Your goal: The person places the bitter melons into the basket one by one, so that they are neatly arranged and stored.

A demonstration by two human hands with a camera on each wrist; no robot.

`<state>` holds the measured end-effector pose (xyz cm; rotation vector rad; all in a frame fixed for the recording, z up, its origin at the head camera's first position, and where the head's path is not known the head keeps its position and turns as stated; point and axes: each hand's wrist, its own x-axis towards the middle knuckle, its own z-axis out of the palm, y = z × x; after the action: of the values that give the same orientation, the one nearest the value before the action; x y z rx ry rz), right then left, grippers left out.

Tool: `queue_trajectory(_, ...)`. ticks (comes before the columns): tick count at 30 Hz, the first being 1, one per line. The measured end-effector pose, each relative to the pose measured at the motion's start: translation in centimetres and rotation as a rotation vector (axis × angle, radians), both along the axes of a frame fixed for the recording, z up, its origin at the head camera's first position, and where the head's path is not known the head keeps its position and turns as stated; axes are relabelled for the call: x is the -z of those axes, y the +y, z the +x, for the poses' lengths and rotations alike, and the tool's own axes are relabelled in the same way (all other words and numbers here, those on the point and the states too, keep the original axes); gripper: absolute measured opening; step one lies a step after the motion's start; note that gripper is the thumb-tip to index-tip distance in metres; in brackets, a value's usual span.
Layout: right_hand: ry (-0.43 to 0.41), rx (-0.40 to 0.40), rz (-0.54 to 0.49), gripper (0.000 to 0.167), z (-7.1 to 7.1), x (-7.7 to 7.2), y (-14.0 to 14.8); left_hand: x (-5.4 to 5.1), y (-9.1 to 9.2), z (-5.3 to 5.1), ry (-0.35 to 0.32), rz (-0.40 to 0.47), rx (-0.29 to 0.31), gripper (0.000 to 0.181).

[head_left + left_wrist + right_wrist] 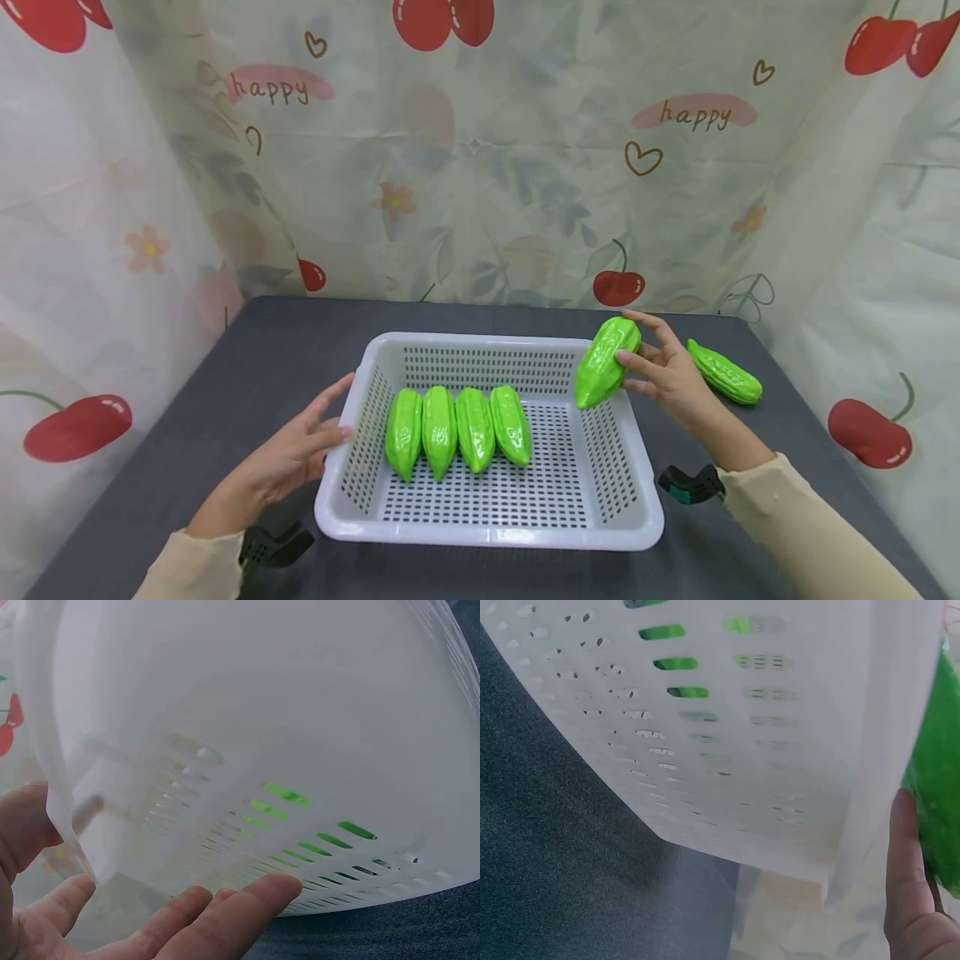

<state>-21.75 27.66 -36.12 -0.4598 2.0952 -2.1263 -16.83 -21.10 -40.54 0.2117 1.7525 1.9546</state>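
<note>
A green bitter melon point(606, 363) with a glossy, ridged skin is pinched between the thumb and fingers of my right hand point(667, 375). It hangs tilted over the right back corner of a white perforated plastic basket point(487, 535). Inside the basket, several similar bitter melons point(474, 429) lie side by side, left of the middle. My left hand point(288, 450) holds the basket's left side, its thumb over the rim and its fingers point(240, 911) along the outer wall. In the right wrist view, the held bitter melon point(939, 787) shows beyond the basket's rim.
Another bitter melon point(723, 372) lies on the dark grey tabletop point(262, 358), right of the basket. A printed curtain point(480, 167) encloses the table's back and sides. Black bands with devices point(690, 483) sit at both wrists.
</note>
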Motion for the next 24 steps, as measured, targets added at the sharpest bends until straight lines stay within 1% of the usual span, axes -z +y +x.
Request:
queue_trajectory(3,-0.005,-0.024,0.026,0.065,-0.2,-0.1,-0.3,0.0,0.0,-0.1,0.002,0.001,0.004,0.084)
queue_trajectory(5,0.006,-0.039,0.067,0.066,-0.3,-0.1,-0.5,0.0,0.0,-0.1,0.002,0.0,0.004,0.084)
queue_trajectory(9,0.048,-0.064,0.2,0.067,-0.2,-0.2,-1.2,0.1,0.0,-0.1,0.003,0.0,0.006,0.083)
queue_trajectory(12,0.073,-0.111,0.284,0.068,0.0,-0.4,-1.9,0.1,0.0,-0.2,0.006,-0.003,0.009,0.083)
queue_trajectory(16,0.062,-0.167,0.342,0.07,0.1,-0.7,-2.8,0.1,-0.1,-0.2,0.009,0.002,0.011,0.084)
queue_trajectory(20,0.054,-0.192,0.408,0.071,0.0,-0.8,-3.7,0.1,-0.1,-0.1,0.008,0.008,0.014,0.084)
queue_trajectory(24,0.044,-0.217,0.476,0.074,-0.1,-0.5,-4.5,0.1,-0.1,-0.1,0.007,0.002,0.013,0.084)
